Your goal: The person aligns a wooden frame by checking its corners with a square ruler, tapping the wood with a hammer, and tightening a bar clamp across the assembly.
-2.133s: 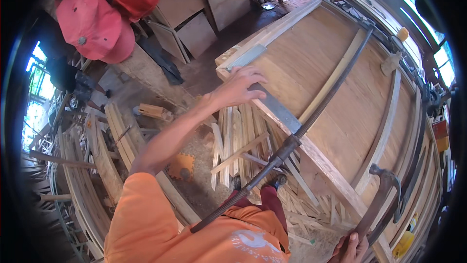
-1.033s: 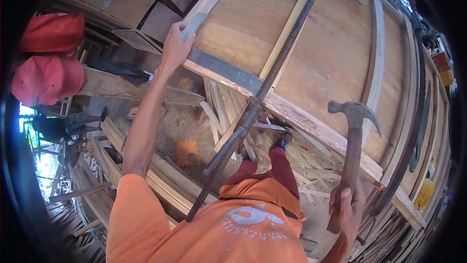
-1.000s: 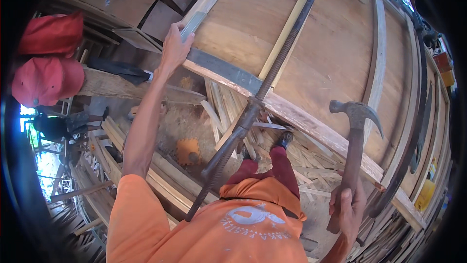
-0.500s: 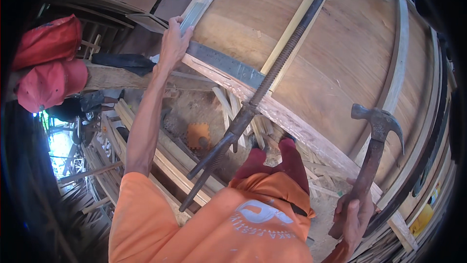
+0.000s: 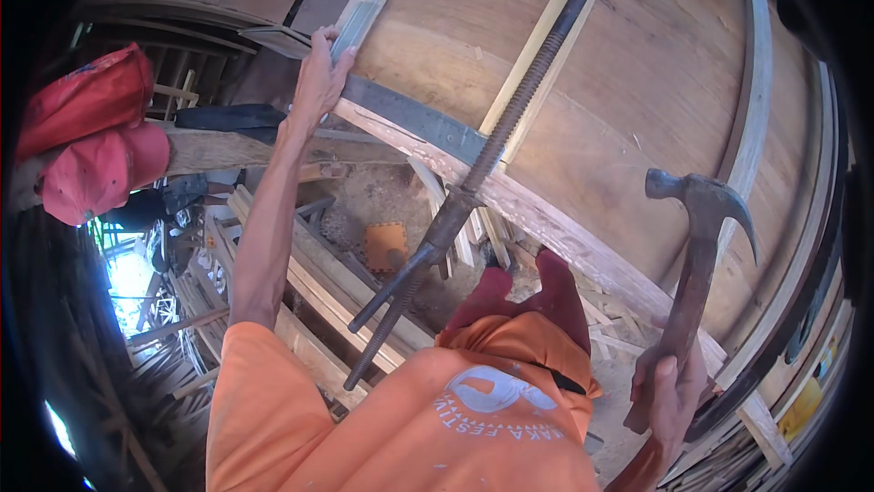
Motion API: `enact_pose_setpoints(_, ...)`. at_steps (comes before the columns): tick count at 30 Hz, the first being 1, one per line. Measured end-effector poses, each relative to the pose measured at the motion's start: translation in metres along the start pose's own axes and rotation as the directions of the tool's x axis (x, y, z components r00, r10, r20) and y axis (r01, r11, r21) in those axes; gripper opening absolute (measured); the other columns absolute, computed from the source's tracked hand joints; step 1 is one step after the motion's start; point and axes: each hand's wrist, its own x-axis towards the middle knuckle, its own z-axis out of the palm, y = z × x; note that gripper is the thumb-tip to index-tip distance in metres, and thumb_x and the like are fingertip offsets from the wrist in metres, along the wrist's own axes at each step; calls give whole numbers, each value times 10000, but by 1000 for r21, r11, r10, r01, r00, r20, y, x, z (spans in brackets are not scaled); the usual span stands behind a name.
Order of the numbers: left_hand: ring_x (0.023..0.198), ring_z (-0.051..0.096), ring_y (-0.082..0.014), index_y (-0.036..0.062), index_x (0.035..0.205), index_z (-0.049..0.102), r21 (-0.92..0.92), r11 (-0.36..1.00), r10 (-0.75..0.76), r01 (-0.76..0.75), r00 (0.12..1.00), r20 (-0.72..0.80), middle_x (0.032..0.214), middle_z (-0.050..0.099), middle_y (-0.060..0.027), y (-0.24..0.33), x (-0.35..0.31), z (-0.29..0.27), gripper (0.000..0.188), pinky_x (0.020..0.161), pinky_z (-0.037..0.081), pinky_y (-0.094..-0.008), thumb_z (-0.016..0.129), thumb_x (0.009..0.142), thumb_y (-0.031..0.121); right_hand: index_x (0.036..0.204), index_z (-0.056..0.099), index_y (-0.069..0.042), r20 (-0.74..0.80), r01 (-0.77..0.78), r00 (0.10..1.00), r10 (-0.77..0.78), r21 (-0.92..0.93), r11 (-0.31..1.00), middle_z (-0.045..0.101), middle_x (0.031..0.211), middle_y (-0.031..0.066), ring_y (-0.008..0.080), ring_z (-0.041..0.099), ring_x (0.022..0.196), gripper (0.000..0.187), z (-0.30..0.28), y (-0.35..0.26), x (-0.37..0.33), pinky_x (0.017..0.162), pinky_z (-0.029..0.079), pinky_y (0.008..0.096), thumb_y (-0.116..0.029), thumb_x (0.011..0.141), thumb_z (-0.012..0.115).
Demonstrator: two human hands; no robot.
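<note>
My left hand (image 5: 319, 82) is closed around the far left corner of a large wooden frame with a plywood panel (image 5: 428, 55), its thumb along the edge. Beside that hand, a dark flat metal strip (image 5: 414, 117), like a carpenter's square, lies along the near rail (image 5: 564, 214). A long threaded bar clamp (image 5: 523, 96) crosses the panel, its screw and handle jutting over the near rail toward me. In my right hand (image 5: 672, 392), low at the right, is a claw hammer (image 5: 696, 246), held by its wooden handle with the head up, over the frame's right side.
A red cap (image 5: 105, 173) and a red bag (image 5: 86, 101) sit on a beam at the left. Long timber lengths (image 5: 337, 292) lie below my left arm. An orange foam mat piece (image 5: 387, 246) is on the ground among wood scraps. More boards are stacked at the right.
The view has shifted slightly. My right hand still holds the hammer, whose head sits a little higher and more to the left. The left hand stays on the corner.
</note>
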Motion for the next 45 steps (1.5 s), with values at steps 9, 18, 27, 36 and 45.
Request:
enact_pose_setpoints(9, 1349, 598, -413, -54, 1392, 480, -28, 999, -15, 20, 985, 174, 1360, 627, -336, -17, 11, -23, 576, 1125, 457, -421, 744, 967, 229, 1386, 570, 36, -15, 13, 1000, -13, -17, 1000, 564, 636, 19, 81, 514, 509, 701, -2, -1, -6, 470, 370, 242, -558, 1021, 646)
enact_pose_setpoints(18, 1479, 453, -364, -65, 1545, 263, -101, 983, -114, 151, 945, 308, 1561, 464, -326, -12, 23, -34, 898, 1212, 374, -397, 788, 855, 170, 1418, 517, 62, -147, 23, 989, -29, -46, 999, 543, 652, -1, 74, 501, 507, 742, 7, 8, -6, 466, 367, 225, -556, 1025, 636)
enact_pose_setpoints(27, 1504, 424, -361, -22, 1582, 328, -117, 987, -86, 108, 980, 178, 1589, 446, -286, 2, 24, -46, 821, 1222, 387, -434, 772, 930, 206, 1422, 492, 81, -80, 90, 992, -95, -60, 994, 536, 641, 10, 84, 478, 461, 670, 13, 6, -9, 433, 347, 234, -494, 1087, 568)
enact_pose_setpoints(36, 1344, 611, -321, 118, 1293, 714, -42, 929, 367, -368, 900, 236, 1390, 673, -121, 80, -72, -11, 307, 1265, 293, -544, 715, 1008, 233, 1125, 552, -11, -25, 55, 998, -55, 25, 998, 619, 741, 84, 141, 565, 546, 450, 12, -1, -12, 486, 455, 276, -436, 1045, 676)
enact_pose_setpoints(45, 1197, 663, -339, 96, 1193, 725, -91, 969, 245, -228, 904, 350, 1171, 733, -126, 73, -57, -12, 273, 1290, 208, -591, 724, 973, 258, 1393, 539, 58, -45, 28, 999, -26, 38, 999, 594, 683, 35, 97, 538, 513, 655, 16, 10, -16, 474, 425, 249, -485, 1044, 647)
